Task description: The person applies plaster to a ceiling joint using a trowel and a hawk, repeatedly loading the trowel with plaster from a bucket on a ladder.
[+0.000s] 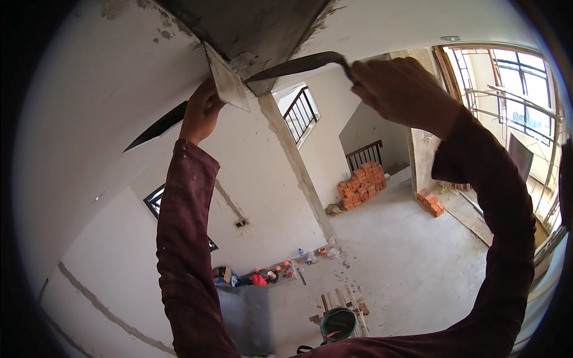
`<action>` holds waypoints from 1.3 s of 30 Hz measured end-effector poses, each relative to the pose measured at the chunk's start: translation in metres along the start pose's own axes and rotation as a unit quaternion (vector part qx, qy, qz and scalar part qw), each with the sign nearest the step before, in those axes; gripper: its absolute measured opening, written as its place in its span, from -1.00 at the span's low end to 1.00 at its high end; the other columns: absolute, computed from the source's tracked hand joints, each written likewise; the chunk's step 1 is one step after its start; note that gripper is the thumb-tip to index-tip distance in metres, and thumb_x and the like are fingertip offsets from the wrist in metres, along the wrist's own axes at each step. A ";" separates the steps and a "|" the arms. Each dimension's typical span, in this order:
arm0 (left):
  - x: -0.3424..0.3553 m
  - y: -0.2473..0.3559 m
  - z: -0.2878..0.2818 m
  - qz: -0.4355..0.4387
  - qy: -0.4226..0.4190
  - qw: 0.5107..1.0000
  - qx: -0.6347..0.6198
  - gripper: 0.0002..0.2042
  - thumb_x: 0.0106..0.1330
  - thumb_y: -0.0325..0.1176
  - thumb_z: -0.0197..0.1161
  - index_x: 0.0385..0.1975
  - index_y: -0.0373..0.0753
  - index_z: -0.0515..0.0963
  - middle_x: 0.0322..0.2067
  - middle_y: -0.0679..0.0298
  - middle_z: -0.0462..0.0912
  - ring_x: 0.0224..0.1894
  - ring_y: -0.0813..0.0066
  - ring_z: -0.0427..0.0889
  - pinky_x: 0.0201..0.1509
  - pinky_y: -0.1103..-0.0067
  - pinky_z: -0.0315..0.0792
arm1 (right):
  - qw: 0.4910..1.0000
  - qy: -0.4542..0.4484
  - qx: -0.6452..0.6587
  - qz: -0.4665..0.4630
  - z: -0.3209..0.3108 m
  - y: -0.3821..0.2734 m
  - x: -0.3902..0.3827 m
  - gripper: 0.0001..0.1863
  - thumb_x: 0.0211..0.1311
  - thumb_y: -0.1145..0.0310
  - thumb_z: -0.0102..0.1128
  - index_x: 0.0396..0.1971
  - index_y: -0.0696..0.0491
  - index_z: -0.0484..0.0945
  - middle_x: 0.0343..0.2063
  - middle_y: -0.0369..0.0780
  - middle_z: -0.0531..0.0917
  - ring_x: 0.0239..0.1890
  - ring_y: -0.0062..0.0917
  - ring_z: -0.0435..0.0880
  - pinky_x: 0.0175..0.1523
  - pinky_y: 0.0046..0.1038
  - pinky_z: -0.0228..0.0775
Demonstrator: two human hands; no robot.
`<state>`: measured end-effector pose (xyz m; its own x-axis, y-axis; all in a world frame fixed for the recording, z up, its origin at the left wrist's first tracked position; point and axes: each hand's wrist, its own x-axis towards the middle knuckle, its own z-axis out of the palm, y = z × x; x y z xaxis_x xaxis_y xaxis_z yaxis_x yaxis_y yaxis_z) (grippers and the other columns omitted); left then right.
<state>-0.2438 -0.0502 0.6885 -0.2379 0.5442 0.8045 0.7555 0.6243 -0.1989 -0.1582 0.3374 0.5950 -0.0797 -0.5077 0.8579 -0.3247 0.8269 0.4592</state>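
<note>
Both of my arms, in dark maroon sleeves, reach up toward the grey plastered beam [248, 27] overhead. My left hand [202, 112] is closed on a flat, pale plastering float [225, 80], tilted near the beam's lower corner; its grip is partly hidden behind the plate. Closed round the handle of a trowel [298, 64] is my right hand [406, 92]. The trowel's long dark blade points left, and its tip meets or nearly meets the plate's right edge; I cannot tell which.
Below, a dark green bucket [323, 328] stands by wooden slats [334, 298]. A brick pile [362, 186] and a smaller brick stack [430, 203] sit on the concrete floor [406, 250]. Assorted items [262, 277] lie along the left wall. Scaffolding [513, 95] stands by the right-hand windows.
</note>
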 end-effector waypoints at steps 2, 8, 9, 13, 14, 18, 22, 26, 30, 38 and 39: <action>0.003 0.001 0.001 0.006 0.005 1.000 0.002 -0.68 0.29 -0.38 0.24 0.02 -0.31 0.48 0.03 0.14 0.51 0.01 0.31 0.55 0.00 0.49 0.47 | 0.999 0.018 -0.020 -0.027 0.000 -0.007 0.012 -0.81 0.29 0.30 0.15 -0.30 0.12 0.45 -0.51 -0.20 0.58 -0.51 -0.32 0.63 -0.33 -0.33 0.50; 0.005 -0.001 0.003 -0.002 0.004 1.000 0.008 -0.67 0.30 -0.32 0.25 0.02 -0.30 0.49 0.01 0.14 0.53 0.00 0.28 0.55 -0.02 0.47 0.48 | 0.986 0.098 -0.116 -0.075 -0.011 -0.017 0.040 -0.89 0.12 0.35 0.17 -0.40 0.06 0.56 -0.35 -0.24 0.59 -0.28 -0.41 0.67 -0.20 -0.37 0.54; 0.005 -0.002 0.005 0.000 0.000 1.000 0.001 -0.66 0.30 -0.32 0.25 0.02 -0.30 0.49 0.00 0.15 0.54 0.00 0.29 0.55 -0.03 0.48 0.48 | 0.983 0.110 -0.128 -0.076 -0.015 -0.018 0.043 -0.89 0.13 0.36 0.17 -0.40 0.07 0.56 -0.35 -0.24 0.59 -0.27 -0.41 0.67 -0.21 -0.38 0.55; 0.004 0.000 -0.003 0.013 0.006 1.000 -0.021 -0.67 0.31 -0.30 0.25 0.00 -0.31 0.50 -0.02 0.15 0.55 -0.01 0.31 0.55 -0.04 0.48 0.47 | 0.996 -0.090 0.024 0.010 -0.088 -0.027 0.056 -0.84 0.04 0.47 0.05 -0.58 0.26 0.52 -0.51 -0.01 0.62 -0.40 -0.15 0.66 -0.25 -0.21 0.51; 0.003 -0.002 -0.003 0.032 0.005 0.999 -0.016 -0.67 0.31 -0.29 0.24 0.00 -0.31 0.50 -0.03 0.15 0.55 -0.03 0.32 0.56 -0.05 0.49 0.47 | 0.998 -0.066 0.009 0.016 -0.089 -0.030 0.045 -0.85 0.10 0.44 0.06 -0.51 0.23 0.52 -0.49 -0.05 0.62 -0.38 -0.20 0.66 -0.24 -0.23 0.51; 0.001 -0.004 -0.002 0.011 -0.008 1.000 0.001 -0.68 0.32 -0.30 0.23 -0.01 -0.32 0.50 -0.10 0.17 0.57 -0.15 0.38 0.55 -0.07 0.53 0.45 | 0.993 -0.086 -0.007 0.081 -0.096 -0.041 0.006 -0.79 0.33 0.29 0.10 -0.24 0.14 0.50 -0.45 -0.19 0.64 -0.36 -0.40 0.67 -0.27 -0.32 0.50; 0.005 -0.006 -0.001 0.029 -0.013 1.000 0.002 -0.68 0.31 -0.33 0.23 -0.01 -0.34 0.49 -0.18 0.23 0.56 -0.30 0.51 0.48 -0.09 0.58 0.42 | 0.999 -0.022 -0.036 0.014 -0.029 -0.034 -0.014 -0.82 0.27 0.35 0.07 -0.29 0.16 0.49 -0.50 -0.21 0.60 -0.36 -0.38 0.66 -0.17 -0.33 0.49; 0.008 -0.009 0.008 0.024 0.003 0.999 -0.040 -0.65 0.30 -0.29 0.25 0.02 -0.32 0.47 -0.16 0.24 0.58 -0.35 0.51 0.42 -0.18 0.58 0.40 | 0.995 -0.080 -0.054 0.032 0.018 -0.036 0.023 -0.82 0.27 0.35 0.10 -0.35 0.19 0.50 -0.56 -0.23 0.57 -0.52 -0.50 0.63 -0.39 -0.40 0.49; 0.006 -0.018 0.005 0.029 0.003 1.000 0.002 -0.63 0.30 -0.27 0.25 0.03 -0.33 0.46 -0.10 0.17 0.59 -0.26 0.42 0.50 -0.13 0.55 0.41 | 0.996 -0.057 -0.075 0.007 0.001 -0.065 0.037 -0.84 0.05 0.42 0.19 -0.67 0.10 0.53 -0.66 -0.27 0.56 -0.52 -0.48 0.64 -0.42 -0.45 0.50; 0.002 -0.015 -0.003 0.040 0.001 0.999 0.007 -0.62 0.30 -0.26 0.26 0.02 -0.36 0.46 -0.14 0.14 0.59 -0.24 0.43 0.53 -0.09 0.56 0.42 | 0.997 0.003 -0.075 -0.005 -0.032 -0.082 0.072 -0.81 -0.10 0.38 0.21 -0.82 0.01 0.51 -0.75 -0.33 0.55 -0.60 -0.45 0.65 -0.76 -0.34 0.34; 0.004 -0.013 -0.002 0.034 0.000 0.999 -0.003 -0.62 0.29 -0.26 0.26 0.01 -0.35 0.46 -0.15 0.15 0.59 -0.25 0.44 0.52 -0.10 0.57 0.41 | 0.997 -0.006 -0.078 0.000 -0.029 -0.076 0.082 -0.82 -0.09 0.38 0.21 -0.81 0.01 0.53 -0.74 -0.32 0.56 -0.58 -0.44 0.66 -0.74 -0.35 0.37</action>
<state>-0.2533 -0.0571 0.6950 -0.1867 0.5850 0.7892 0.7738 0.5825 -0.2487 -0.1129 0.2401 0.6367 -0.0912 -0.5104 0.8551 -0.1733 0.8537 0.4911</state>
